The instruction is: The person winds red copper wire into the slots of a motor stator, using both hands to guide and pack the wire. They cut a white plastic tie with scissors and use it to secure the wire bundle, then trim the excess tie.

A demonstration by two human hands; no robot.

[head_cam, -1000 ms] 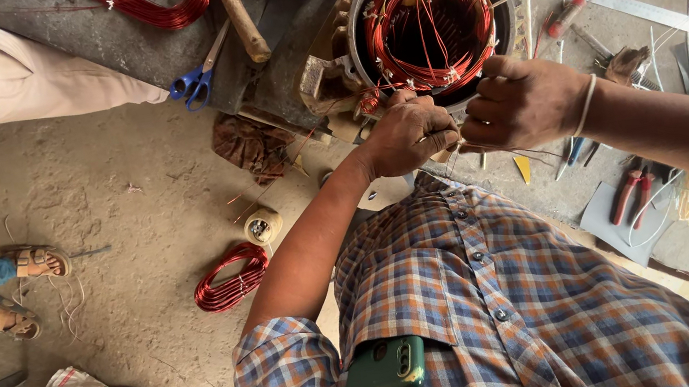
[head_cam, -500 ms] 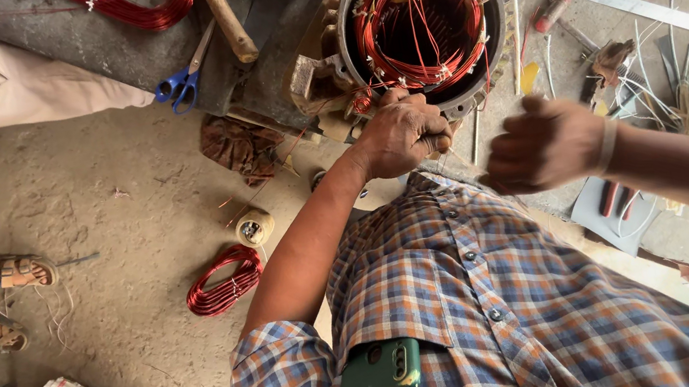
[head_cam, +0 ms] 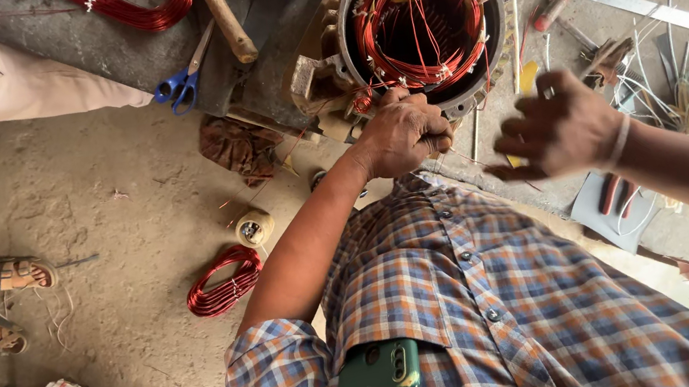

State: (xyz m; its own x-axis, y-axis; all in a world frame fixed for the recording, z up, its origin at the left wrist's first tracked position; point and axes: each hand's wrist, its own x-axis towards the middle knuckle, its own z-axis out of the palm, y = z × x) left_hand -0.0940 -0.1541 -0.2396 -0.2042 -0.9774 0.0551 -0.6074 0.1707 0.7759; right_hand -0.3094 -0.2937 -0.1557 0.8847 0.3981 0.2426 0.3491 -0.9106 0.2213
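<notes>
So the left hand point(head_cam: 402, 133) sits at centre frame with its fingers curled tight and pressed together, gripping the lower rim of the motor stator point(head_cam: 420, 22) up at the top centre, the round metal housing packed with red copper windings point(head_cam: 419, 27). The right hand point(head_cam: 560, 129) hovers just right of it, off the stator, fingers loosely spread and holding nothing. Blue scissors point(head_cam: 181, 81) lie upper left, and a red wire coil point(head_cam: 221, 282) is on the floor lower left.
</notes>
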